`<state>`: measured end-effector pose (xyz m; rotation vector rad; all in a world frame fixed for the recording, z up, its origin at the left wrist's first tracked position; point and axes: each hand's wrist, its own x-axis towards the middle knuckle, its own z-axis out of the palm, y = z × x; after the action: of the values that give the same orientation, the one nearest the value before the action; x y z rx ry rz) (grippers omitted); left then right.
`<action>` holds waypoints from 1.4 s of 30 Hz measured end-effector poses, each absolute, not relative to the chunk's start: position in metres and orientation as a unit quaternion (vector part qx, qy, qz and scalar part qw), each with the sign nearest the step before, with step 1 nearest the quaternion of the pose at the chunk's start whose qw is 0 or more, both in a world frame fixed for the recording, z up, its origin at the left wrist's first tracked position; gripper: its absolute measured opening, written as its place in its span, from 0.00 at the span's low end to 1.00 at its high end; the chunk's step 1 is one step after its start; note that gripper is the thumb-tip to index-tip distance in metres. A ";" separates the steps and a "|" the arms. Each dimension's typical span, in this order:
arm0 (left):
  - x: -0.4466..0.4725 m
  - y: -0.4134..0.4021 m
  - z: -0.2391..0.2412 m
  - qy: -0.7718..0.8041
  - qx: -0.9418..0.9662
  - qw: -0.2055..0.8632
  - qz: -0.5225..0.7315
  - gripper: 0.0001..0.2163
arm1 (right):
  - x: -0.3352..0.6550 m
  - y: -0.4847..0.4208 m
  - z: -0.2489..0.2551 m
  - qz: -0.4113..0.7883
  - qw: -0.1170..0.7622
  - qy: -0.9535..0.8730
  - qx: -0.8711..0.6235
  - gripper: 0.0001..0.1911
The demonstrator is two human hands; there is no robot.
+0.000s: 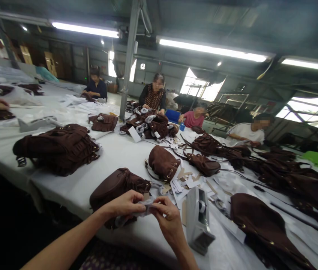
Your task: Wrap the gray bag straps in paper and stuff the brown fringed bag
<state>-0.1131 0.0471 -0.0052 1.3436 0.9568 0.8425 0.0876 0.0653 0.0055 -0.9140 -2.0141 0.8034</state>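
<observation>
Clear strip point(147, 205), tape or film, can't tell which, pinched at both ends: left hand point(125, 204) has thumb and fingers closed on one end, right hand point(168, 215) on the other. Strip sits just over a brown suede bag point(114, 185) at the near edge of the white table point(119, 153). Grey tape dispenser point(200, 221) just right of the right hand; paper scraps point(187, 182) beyond.

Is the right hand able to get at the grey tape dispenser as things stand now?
Probably yes: the right hand sits just beside the tape dispenser with nothing between them, though it is pinching a clear strip with the left hand.
</observation>
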 end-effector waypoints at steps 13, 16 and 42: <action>-0.105 0.041 0.004 0.424 0.707 0.464 0.324 0.07 | 0.077 0.070 -0.015 0.540 0.410 -0.604 -0.421 0.11; -0.103 0.041 -0.003 0.422 0.719 0.452 0.317 0.08 | 0.081 0.076 -0.018 0.595 0.381 -0.586 -0.397 0.29; -0.101 0.032 0.002 0.456 0.776 0.371 0.228 0.06 | 0.089 0.086 0.045 0.446 0.037 -0.821 -0.354 0.12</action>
<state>-0.1014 0.0324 0.0024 1.9901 1.1698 0.5847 0.0888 0.0863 0.0454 -1.0877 -2.5199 1.3698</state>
